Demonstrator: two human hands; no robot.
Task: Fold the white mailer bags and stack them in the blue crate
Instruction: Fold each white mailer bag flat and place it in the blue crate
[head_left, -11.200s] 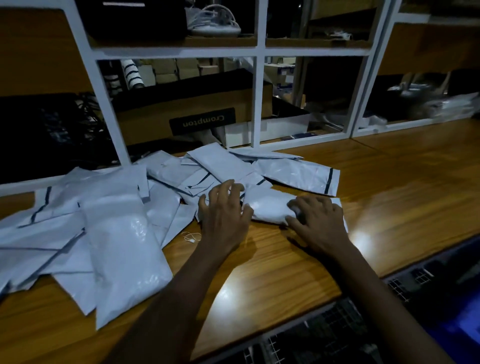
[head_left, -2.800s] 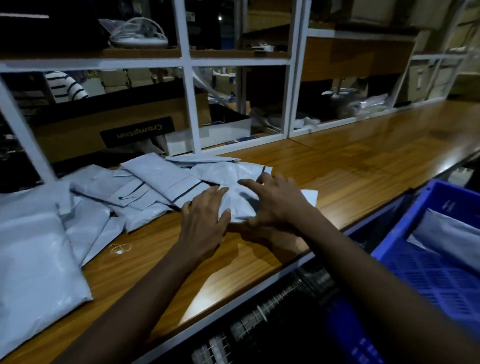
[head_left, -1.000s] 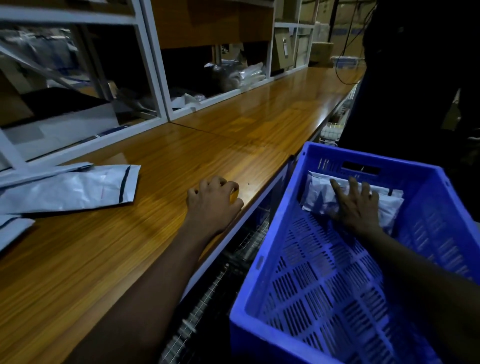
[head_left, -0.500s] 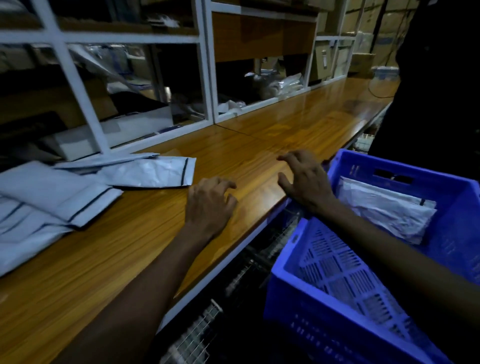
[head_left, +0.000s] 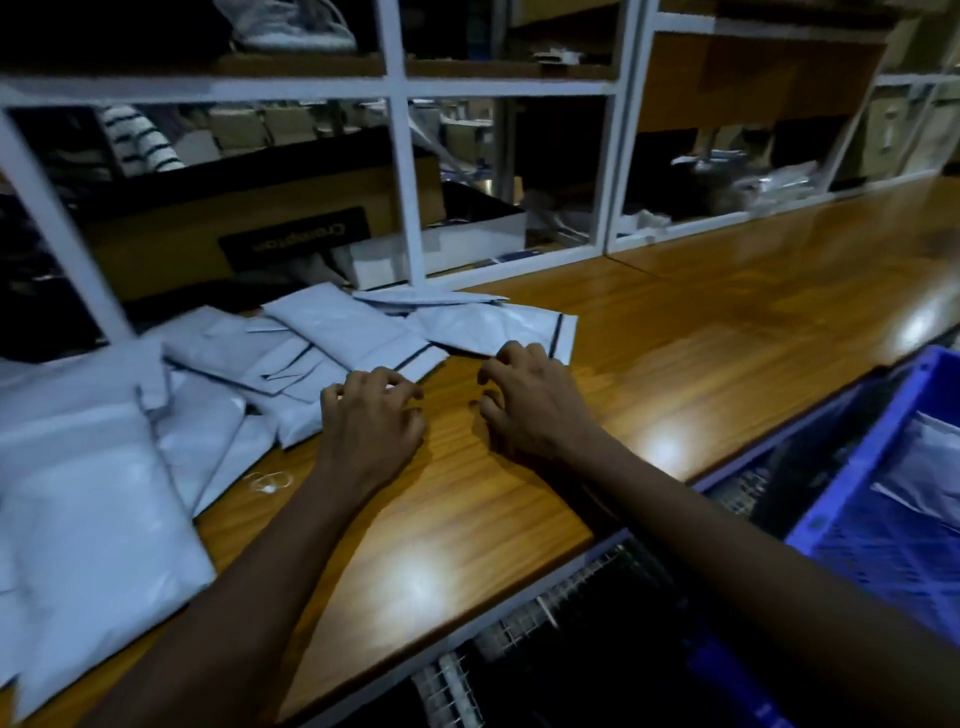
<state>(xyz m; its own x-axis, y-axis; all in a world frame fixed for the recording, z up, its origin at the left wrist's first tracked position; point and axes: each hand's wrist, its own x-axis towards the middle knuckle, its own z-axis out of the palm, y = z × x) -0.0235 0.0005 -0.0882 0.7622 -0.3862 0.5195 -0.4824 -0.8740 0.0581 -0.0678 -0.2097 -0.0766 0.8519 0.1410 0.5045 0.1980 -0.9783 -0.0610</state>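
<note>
Several white mailer bags (head_left: 332, 343) lie heaped on the wooden counter (head_left: 727, 332) at the left, with one large bag (head_left: 98, 519) nearest me. My left hand (head_left: 369, 421) hovers at the heap's right edge with loosely curled fingers, holding nothing. My right hand (head_left: 530, 405) is beside it over bare wood, fingers loosely curled and empty, its fingertips close to a flat bag with a dark stripe (head_left: 498, 327). The blue crate (head_left: 883, 514) stands below the counter at the right, with a folded white bag (head_left: 930, 467) inside.
A white-framed shelf rack (head_left: 400, 156) runs along the back of the counter, holding a brown cardboard box (head_left: 249, 223) and other goods. A thin rubber band (head_left: 270, 480) lies on the wood near my left wrist. A wire mesh rack (head_left: 545, 613) sits under the counter edge.
My right hand left the folded bag in the crate and came back over the counter beside my left hand. The view swung left, back to the bag heap.
</note>
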